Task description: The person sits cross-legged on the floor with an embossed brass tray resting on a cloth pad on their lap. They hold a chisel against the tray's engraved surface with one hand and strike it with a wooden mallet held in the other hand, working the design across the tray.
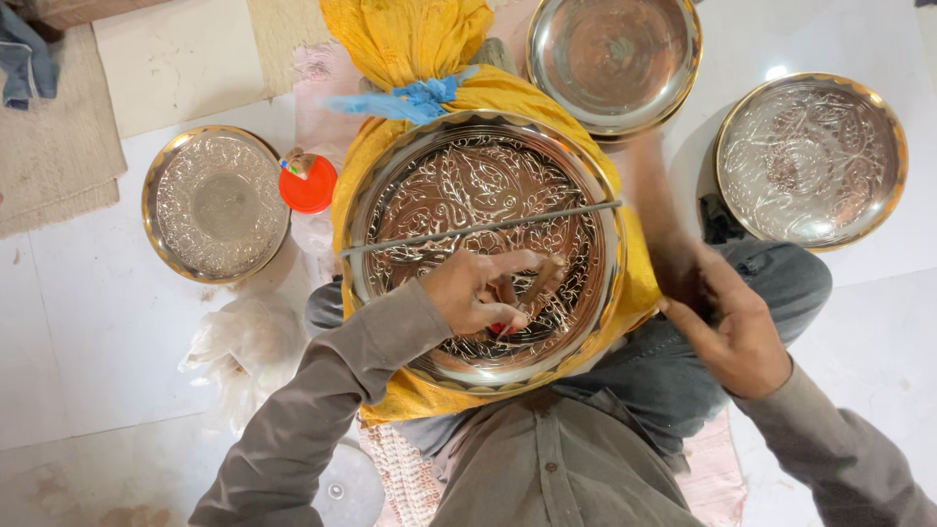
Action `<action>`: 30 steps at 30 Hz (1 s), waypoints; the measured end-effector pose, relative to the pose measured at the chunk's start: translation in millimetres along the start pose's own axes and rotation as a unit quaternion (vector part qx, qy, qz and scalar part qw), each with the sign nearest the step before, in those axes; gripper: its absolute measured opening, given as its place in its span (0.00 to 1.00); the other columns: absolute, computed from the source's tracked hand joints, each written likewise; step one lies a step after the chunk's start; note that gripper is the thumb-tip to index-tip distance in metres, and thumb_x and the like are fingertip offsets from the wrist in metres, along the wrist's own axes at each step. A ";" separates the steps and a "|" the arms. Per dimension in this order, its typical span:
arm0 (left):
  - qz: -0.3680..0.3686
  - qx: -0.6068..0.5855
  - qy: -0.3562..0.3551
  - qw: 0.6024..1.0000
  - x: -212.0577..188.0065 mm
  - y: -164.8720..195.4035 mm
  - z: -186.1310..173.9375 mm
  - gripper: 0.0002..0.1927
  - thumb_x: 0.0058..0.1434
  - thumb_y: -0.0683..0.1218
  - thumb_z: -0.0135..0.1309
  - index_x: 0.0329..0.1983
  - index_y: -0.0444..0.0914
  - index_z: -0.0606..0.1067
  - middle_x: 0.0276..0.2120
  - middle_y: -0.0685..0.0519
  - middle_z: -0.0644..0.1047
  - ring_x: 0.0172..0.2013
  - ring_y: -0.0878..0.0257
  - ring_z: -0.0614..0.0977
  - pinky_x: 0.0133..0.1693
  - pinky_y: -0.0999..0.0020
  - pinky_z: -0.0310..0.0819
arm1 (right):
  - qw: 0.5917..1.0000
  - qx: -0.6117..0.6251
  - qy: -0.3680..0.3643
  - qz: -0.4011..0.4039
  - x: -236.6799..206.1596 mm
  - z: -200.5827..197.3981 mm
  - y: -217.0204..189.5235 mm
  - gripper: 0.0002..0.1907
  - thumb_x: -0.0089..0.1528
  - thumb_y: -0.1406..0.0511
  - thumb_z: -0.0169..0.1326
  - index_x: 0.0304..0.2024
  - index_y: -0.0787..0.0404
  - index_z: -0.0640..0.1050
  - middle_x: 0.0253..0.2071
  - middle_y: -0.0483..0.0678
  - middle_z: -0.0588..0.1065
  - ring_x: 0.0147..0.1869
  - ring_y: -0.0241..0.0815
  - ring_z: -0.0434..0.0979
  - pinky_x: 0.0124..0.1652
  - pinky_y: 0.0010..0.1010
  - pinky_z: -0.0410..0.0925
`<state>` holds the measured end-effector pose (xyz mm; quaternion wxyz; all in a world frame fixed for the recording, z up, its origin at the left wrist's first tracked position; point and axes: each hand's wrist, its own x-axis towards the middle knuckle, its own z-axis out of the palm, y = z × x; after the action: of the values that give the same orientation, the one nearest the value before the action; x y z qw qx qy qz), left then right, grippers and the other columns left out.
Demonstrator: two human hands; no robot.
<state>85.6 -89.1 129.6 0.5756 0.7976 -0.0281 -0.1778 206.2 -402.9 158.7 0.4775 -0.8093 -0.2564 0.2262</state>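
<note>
The large round engraved metal tray (485, 249), its shiny floor covered in raised leaf and scroll patterns, rests tilted on a yellow cloth cushion (410, 39) tied with a blue strip of fabric (410, 100), propped in the lap of the person sitting on the white floor (88, 332). The left hand (478, 293) lies inside the tray's lower half, fingers curled narrowly around a thin chisel-like metal tool (535, 288) whose tip meets the patterned floor; a small red thing shows beneath the palm, though what it is cannot be told. The right hand (732, 332) is blurred, just beside the tray's right rim near the cloth; its fingers look loosely bent, but whether they hold anything cannot be told. A thin straight metal rod (483, 227) crosses the tray just above the left fingers, apart from them. To work this step well, it seems best to keep the tool steady on one line of the pattern and the tray bedded firmly in the cushion. Three other patterned round trays (216, 203) (613, 60) (810, 159) and a small red lidded pot (310, 185) sit around on the floor.
</note>
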 end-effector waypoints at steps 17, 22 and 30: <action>-0.017 -0.006 -0.038 0.999 4.3 4.8 -4.7 0.38 0.55 0.46 0.67 0.69 0.46 0.68 0.32 0.52 0.84 0.32 0.68 0.86 0.39 0.69 0.83 | 0.985 -0.163 0.007 -0.054 -7.7 2.6 1.9 0.36 0.56 0.75 0.58 0.68 0.58 0.71 0.49 0.53 0.73 0.54 0.47 0.74 0.54 0.34 0.66; -0.006 -0.029 -0.051 0.998 3.3 7.4 -8.0 0.35 0.56 0.43 0.65 0.68 0.46 0.70 0.29 0.51 0.85 0.30 0.68 0.84 0.37 0.69 0.80 | 0.995 -0.101 0.010 -0.022 -9.8 3.8 1.8 0.33 0.58 0.75 0.58 0.67 0.58 0.70 0.50 0.52 0.72 0.54 0.44 0.75 0.53 0.33 0.68; -0.009 -0.020 -0.066 0.998 6.1 12.3 -10.8 0.36 0.55 0.43 0.65 0.69 0.47 0.70 0.29 0.53 0.85 0.30 0.69 0.84 0.36 0.71 0.79 | 0.949 -0.307 0.038 -0.059 -13.2 10.5 2.5 0.35 0.56 0.77 0.58 0.66 0.51 0.73 0.56 0.51 0.72 0.60 0.47 0.70 0.60 0.34 0.63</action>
<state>96.7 -85.0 142.5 0.5867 0.7728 -0.0553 -0.2355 190.1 -405.4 153.5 0.2283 -0.9081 -0.3424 0.0771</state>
